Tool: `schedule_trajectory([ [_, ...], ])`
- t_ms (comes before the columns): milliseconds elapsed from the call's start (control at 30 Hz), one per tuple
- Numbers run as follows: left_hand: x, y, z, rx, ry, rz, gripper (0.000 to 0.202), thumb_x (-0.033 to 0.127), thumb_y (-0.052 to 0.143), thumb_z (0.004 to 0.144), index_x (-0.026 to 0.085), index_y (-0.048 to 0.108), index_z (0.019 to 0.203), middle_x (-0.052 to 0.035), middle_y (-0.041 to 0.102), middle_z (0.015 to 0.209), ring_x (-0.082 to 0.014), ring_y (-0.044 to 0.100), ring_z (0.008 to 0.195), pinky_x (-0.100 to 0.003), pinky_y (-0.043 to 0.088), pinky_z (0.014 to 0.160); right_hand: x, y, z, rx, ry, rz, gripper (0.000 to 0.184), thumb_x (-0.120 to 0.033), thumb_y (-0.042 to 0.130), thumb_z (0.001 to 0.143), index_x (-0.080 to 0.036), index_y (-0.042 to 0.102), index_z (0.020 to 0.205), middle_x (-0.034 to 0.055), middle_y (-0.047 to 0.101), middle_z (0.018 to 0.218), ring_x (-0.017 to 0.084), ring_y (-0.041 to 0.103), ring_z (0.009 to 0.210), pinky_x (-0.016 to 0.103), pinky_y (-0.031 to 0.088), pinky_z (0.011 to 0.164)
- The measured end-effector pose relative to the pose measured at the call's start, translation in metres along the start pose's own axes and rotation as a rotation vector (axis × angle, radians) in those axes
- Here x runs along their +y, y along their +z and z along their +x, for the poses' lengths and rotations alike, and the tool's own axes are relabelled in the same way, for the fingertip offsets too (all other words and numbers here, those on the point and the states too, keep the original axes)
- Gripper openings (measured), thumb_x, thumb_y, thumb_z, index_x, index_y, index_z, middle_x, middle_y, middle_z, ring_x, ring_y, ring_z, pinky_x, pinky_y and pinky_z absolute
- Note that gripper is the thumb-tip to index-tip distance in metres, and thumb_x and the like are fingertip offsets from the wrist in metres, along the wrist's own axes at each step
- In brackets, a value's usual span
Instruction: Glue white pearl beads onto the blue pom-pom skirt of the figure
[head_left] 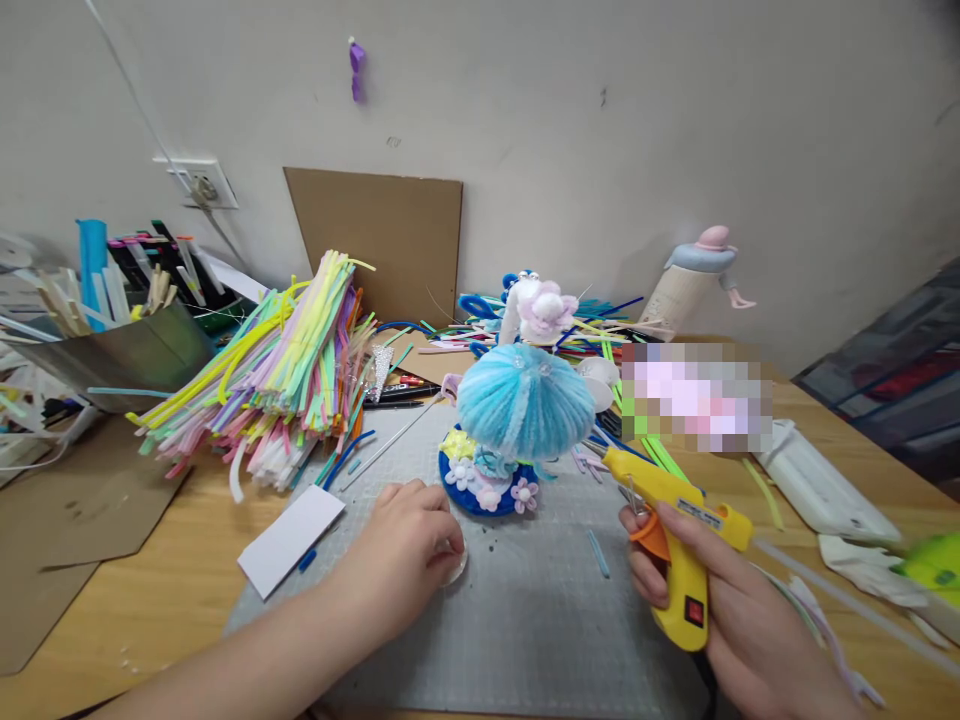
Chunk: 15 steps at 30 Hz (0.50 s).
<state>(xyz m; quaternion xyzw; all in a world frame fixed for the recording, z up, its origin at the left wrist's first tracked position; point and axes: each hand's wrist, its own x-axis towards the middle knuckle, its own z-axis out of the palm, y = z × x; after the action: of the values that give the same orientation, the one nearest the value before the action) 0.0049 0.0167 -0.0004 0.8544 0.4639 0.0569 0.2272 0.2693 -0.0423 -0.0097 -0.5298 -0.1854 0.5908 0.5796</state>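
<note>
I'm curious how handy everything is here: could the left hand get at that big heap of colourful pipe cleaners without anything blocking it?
Probably yes. The left hand rests on the grey mat, pinching a small white disc. The pipe cleaner heap lies just up and left; only a white card lies flat between.

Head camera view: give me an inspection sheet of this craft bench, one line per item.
Surface: wooden table with grey cutting mat.
Job's things: yellow glue gun; small white disc; blue fuzzy ornament on flowered base.
Clutter: pipe cleaner pile, white card, cardboard sheet, tool tub.
Hands: right hand grips glue gun; left hand pinches disc.
Cables: cord at wall socket.
Surroundings: pale wall.
</note>
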Motion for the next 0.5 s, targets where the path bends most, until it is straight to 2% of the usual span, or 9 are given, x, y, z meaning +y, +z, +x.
schedule_trajectory([
  [200, 0.0033, 0.0037, 0.0005, 0.023, -0.007, -0.028, 0.012, 0.012, 0.061, 0.076, 0.022, 0.067, 0.076, -0.0007, 0.067, 0.087, -0.0205, 0.054, 0.091, -0.035, 0.029, 0.079, 0.0015, 0.0008, 0.0008, 0.006, -0.004, 0.056, 0.032, -0.040, 0.083, 0.064, -0.018, 0.064, 0.076, -0.0021, 0.066, 0.065, 0.007, 0.049, 0.040, 0.016, 0.040, 0.036],
  [367, 0.0047, 0.0042, -0.0021, 0.027, -0.004, -0.007, 0.010, 0.014, 0.059, 0.077, 0.022, 0.065, 0.075, 0.0002, 0.066, 0.086, -0.0198, 0.054, 0.089, -0.035, 0.030, 0.079, 0.0049, -0.0003, 0.0023, -0.008, 0.005, 0.073, 0.027, -0.038, 0.081, 0.069, -0.018, 0.063, 0.075, -0.0019, 0.066, 0.063, 0.007, 0.050, 0.039, 0.017, 0.041, 0.035],
  [500, 0.0057, 0.0040, -0.0029, 0.019, -0.012, 0.011, 0.011, 0.016, 0.057, 0.078, 0.022, 0.066, 0.076, -0.0007, 0.067, 0.087, -0.0209, 0.055, 0.090, -0.036, 0.030, 0.079, 0.0055, 0.0008, 0.0007, -0.002, -0.006, 0.067, 0.031, -0.039, 0.083, 0.065, -0.017, 0.063, 0.074, -0.0021, 0.066, 0.061, 0.008, 0.050, 0.039, 0.017, 0.041, 0.035],
])
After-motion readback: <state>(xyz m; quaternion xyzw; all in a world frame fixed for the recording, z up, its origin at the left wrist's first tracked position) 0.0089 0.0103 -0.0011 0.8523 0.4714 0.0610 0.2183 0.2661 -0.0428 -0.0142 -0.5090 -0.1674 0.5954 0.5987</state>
